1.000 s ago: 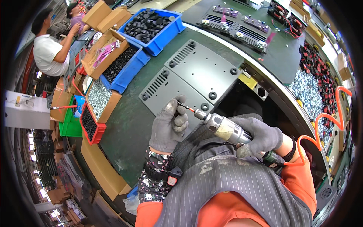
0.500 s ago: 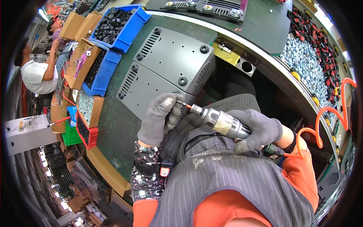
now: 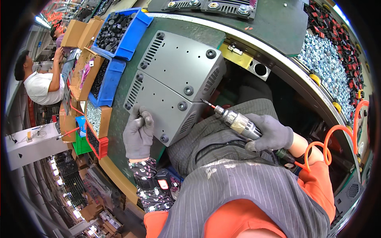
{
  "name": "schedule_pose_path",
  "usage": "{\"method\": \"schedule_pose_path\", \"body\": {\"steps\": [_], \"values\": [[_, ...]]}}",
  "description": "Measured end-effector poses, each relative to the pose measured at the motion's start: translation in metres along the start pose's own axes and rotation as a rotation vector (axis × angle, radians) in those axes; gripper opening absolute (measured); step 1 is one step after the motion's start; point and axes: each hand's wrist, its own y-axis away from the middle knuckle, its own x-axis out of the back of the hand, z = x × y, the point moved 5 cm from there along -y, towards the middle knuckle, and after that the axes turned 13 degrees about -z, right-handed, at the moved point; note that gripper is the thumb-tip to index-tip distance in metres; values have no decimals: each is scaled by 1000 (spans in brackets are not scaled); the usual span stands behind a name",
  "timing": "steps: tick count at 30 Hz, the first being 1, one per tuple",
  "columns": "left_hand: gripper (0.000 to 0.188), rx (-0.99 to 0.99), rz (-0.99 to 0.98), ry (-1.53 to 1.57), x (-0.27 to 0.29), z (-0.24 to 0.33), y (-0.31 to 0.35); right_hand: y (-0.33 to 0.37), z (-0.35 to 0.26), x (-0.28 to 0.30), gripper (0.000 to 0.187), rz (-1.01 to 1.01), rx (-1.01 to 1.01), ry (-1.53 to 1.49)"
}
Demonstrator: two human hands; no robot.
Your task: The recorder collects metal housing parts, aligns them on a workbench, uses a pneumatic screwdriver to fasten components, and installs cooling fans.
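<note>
My right hand [image 3: 274, 133], in a grey glove, is wrapped round a pneumatic screwdriver [image 3: 240, 123] with an orange coiled air hose [image 3: 327, 146]. Its thin bit [image 3: 207, 103] points up and left, with its tip by the right edge of two grey metal housings. The farther housing [image 3: 176, 61] and the nearer housing [image 3: 160, 107] lie side by side, vent slots and round black feet facing up. At the nearer housing's left edge is my gloved left hand [image 3: 139, 131], fingers curled in; what they hold, if anything, is hidden.
Blue bins [image 3: 125, 33] of black feet and small dark parts line the bench's left side. A red bin [image 3: 97, 141] stands nearer. Silver fasteners [image 3: 323, 59] and red-black parts [image 3: 341, 43] lie at right. A co-worker [image 3: 43, 83] is at far left.
My left hand has moved left, away from the screwdriver's bit, to the nearer housing's left side. The bit has shifted slightly right and away from me. The nearer housing is less covered.
</note>
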Motion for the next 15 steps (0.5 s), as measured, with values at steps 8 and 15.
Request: {"method": "schedule_pose_path", "body": {"steps": [8, 15], "values": [[30, 5, 66, -116, 29, -2, 2, -16, -3, 1, 58, -36, -17, -82], [31, -26, 85, -24, 32, -2, -6, -17, -15, 5, 54, -9, -56, -17]]}}
